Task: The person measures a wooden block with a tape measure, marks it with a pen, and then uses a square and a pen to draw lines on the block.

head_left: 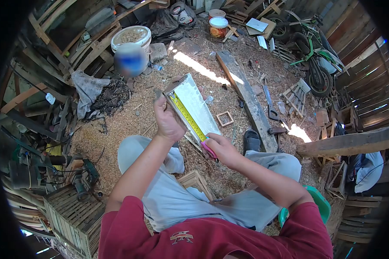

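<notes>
From the head view, a tape measure lies along a pale board, at twelve o'clock before the person.
The left hand clasps the board's eight o'clock edge, fingertips hidden; the right hand is closed round the tape's near end at five. I see a small wooden frame at four, a handsaw at three.

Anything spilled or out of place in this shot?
Wood shavings are strewn all around, and a handsaw lies loose beside the long plank, seemingly an odd spot for a cutting tool. The tape measure on the board looks fine.
</notes>
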### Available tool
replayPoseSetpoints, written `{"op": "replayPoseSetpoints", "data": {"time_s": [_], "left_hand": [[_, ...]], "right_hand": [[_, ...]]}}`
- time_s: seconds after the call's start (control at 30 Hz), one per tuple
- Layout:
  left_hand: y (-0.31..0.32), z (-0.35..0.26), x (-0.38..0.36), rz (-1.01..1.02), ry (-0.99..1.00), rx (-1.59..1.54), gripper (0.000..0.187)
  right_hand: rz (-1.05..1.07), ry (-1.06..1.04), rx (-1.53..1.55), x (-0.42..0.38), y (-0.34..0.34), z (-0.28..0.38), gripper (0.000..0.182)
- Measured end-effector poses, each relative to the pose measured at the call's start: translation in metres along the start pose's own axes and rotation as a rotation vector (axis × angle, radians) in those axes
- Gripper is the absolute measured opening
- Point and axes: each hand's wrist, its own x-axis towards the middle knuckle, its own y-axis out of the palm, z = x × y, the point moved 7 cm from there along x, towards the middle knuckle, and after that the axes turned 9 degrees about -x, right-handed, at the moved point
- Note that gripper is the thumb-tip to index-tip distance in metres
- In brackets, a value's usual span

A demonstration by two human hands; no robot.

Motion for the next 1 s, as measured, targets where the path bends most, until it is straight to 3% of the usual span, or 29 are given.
{"op": "replayPoseSetpoints", "data": {"time_s": [0.3, 0.5, 0.6, 0.8, 1.0], "left_hand": [[-0.005, 0.000, 0.002, 0.065, 0.043, -0.033, 0.073], [-0.011, 0.002, 0.000, -0.030, 0.006, 0.038, 0.078], [-0.011, -0.002, 0.005, 0.009, 0.084, 0.095, 0.074], [-0.014, 0.006, 0.001, -0.087, 0.004, 0.131, 0.066], [-0.018, 0.009, 0.001, -0.104, -0.028, 0.128, 0.072]], "right_hand": [[-0.014, -0.014, -0.018, -0.001, 0.001, 0.004, 0.028], [-0.010, 0.016, -0.041, 0.000, 0.000, -0.001, 0.031], [-0.013, 0.018, -0.029, 0.001, 0.001, -0.002, 0.031], [-0.019, 0.004, -0.038, 0.000, 0.003, 0.005, 0.026], [-0.016, 0.016, -0.008, 0.002, 0.004, -0.002, 0.027]]}}
